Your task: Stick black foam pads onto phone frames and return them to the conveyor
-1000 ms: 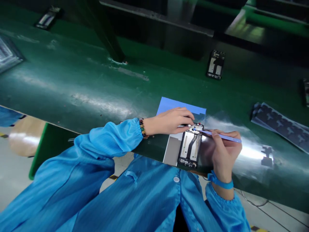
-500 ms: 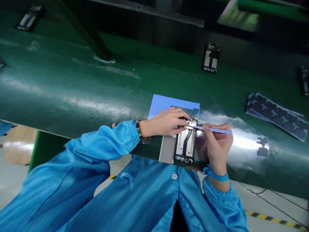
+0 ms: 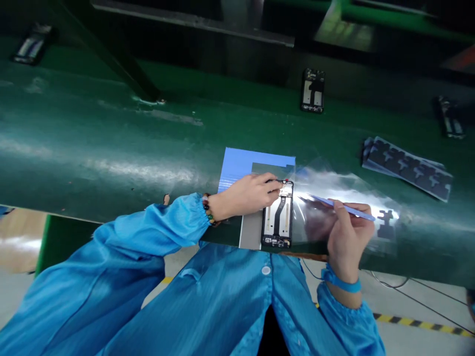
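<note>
An opened phone frame [image 3: 277, 217] with a dark flex strip down its middle lies at the bench's front edge. My left hand [image 3: 254, 195] reaches in from the left, its curled fingers holding the frame's upper left side. Blue tweezers [image 3: 343, 205] are gripped in my right hand [image 3: 349, 235], to the right of the frame. Their thin tips point left and stand apart from the frame, over a clear plastic sheet [image 3: 315, 220]. Whether the tips hold anything is too small to tell. Under my left hand are a blue sheet [image 3: 237, 165] and a grey plate [image 3: 251, 231].
A dark cut-out sticker [image 3: 386, 224] lies on the clear sheet. Sheets of dark stickers [image 3: 408, 165] are stacked farther right. More phone frames lie behind: one at mid-bench [image 3: 312, 91], one at right [image 3: 450, 117], one at far left [image 3: 32, 44]. A green post [image 3: 111, 54] rises from the bench.
My right hand has drawn the tweezers away to the right, off the phone frame's upper part. The left hand stays at the frame, its fingers slightly shifted. The whole view has moved a little.
</note>
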`<control>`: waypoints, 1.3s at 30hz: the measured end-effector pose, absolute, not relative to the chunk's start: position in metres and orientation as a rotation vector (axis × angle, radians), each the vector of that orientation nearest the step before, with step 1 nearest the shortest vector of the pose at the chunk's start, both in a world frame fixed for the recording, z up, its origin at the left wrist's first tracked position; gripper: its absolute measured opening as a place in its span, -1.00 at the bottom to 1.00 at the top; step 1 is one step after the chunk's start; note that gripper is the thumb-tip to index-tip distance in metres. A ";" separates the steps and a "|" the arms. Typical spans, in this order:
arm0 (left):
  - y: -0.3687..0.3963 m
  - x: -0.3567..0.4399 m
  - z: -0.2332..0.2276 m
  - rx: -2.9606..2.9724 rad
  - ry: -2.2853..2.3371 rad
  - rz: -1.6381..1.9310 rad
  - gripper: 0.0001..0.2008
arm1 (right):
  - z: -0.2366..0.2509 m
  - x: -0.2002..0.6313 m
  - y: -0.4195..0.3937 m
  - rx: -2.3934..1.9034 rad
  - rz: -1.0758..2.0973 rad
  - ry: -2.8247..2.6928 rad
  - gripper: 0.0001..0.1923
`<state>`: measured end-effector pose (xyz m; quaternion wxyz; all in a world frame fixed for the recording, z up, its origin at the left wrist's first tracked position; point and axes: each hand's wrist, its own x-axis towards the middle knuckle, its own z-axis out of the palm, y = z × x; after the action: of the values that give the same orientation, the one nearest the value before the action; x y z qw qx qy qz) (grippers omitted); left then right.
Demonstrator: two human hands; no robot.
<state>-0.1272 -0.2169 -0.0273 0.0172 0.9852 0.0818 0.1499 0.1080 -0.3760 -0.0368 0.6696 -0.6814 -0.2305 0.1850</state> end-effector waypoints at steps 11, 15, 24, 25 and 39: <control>-0.225 -0.096 -0.017 2.901 0.065 0.776 -0.84 | -0.041 0.215 -0.442 -1.613 -0.016 -0.455 -0.55; -0.257 -0.022 -0.005 2.890 -0.215 0.518 -0.73 | -0.047 0.261 -0.466 -1.651 -0.063 -0.343 -0.57; -0.303 0.083 -0.030 2.907 -0.261 0.410 -0.58 | -0.048 0.290 -0.481 -1.690 0.005 -0.187 -0.63; -0.304 0.084 -0.030 2.905 -0.262 0.399 -0.59 | -0.048 0.290 -0.481 -1.689 0.018 -0.194 -0.64; -0.302 0.098 -0.033 2.836 -0.277 0.358 -0.57 | -0.033 0.288 -0.457 -1.579 0.016 -0.299 -0.63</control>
<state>0.0982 -0.3017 -0.0333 0.1345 0.9785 -0.0957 0.1236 0.2875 -0.4568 -0.0333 0.6943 -0.7071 -0.1340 0.0074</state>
